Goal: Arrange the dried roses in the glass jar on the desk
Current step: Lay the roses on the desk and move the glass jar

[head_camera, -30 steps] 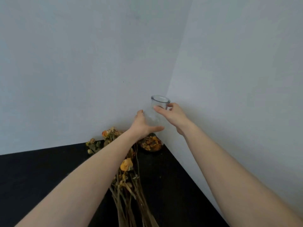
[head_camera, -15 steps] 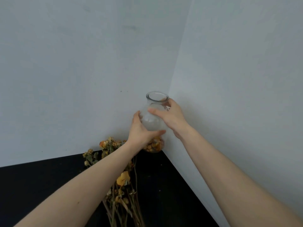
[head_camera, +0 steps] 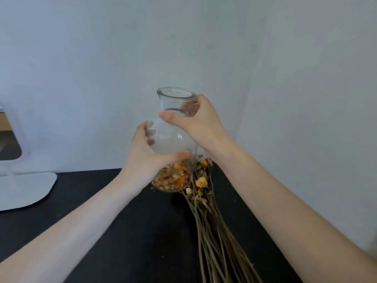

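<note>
A clear glass jar [head_camera: 173, 137] with a narrow neck is held just above the black desk [head_camera: 122, 231], tilted slightly. Dried orange petals fill its bottom. My left hand [head_camera: 146, 154] grips the jar's round belly from the left, thumb across the front. My right hand [head_camera: 195, 123] holds the neck just under the rim. A bunch of dried roses [head_camera: 201, 184] lies flat on the desk to the right of the jar, with orange heads near the wall and long stems running toward me.
A white stand base [head_camera: 26, 188] sits on the desk at the far left, with a white curved upright above it. Grey walls meet in a corner behind the jar. The desk's right edge runs along the right wall.
Both hands have drawn the jar away from the corner, toward me and to the left of the roses. The view has swung left, and the white stand has come into sight.
</note>
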The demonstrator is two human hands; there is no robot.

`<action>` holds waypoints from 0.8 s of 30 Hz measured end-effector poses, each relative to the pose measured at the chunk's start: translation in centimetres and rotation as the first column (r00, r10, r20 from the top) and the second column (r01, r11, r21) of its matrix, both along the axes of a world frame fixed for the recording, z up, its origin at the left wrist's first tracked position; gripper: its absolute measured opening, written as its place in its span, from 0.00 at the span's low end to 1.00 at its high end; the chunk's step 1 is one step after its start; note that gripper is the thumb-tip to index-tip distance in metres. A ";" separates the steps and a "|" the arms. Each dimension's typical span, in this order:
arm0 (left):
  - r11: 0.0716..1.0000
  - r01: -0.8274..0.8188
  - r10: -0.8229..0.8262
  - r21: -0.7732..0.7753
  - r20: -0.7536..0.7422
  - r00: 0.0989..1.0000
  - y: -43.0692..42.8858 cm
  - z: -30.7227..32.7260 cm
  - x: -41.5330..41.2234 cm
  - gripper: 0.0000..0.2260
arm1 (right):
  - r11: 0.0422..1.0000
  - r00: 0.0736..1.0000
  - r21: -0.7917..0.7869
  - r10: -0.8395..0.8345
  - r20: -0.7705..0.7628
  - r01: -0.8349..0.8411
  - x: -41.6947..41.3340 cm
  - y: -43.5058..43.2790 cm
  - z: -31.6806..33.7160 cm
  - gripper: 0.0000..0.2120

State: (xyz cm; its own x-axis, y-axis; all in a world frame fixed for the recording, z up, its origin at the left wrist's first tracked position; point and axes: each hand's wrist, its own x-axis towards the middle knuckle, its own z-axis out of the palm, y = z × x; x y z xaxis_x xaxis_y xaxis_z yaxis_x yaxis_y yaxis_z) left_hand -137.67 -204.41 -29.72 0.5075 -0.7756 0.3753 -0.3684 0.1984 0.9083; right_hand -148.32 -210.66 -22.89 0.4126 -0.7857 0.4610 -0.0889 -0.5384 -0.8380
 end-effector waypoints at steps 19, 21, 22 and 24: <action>0.998 -0.040 0.047 0.051 -0.142 0.989 17.8 -8.4 3.0 0.40 | 0.989 0.984 0.038 0.145 -0.102 -0.142 4.4 14.5 -9.8 0.25; 0.998 -0.030 0.037 0.047 -0.148 0.988 17.8 -8.7 3.1 0.40 | 0.990 0.985 0.037 0.137 -0.109 -0.134 4.4 14.6 -9.9 0.26; 0.998 -0.027 0.034 0.049 -0.147 0.989 17.7 -8.8 3.1 0.40 | 0.991 0.984 0.038 0.135 -0.113 -0.132 4.4 14.6 -9.9 0.25; 0.998 -0.025 0.032 0.053 -0.141 0.990 17.5 -8.8 3.0 0.40 | 0.990 0.983 0.043 0.137 -0.122 -0.132 4.3 14.5 -9.9 0.25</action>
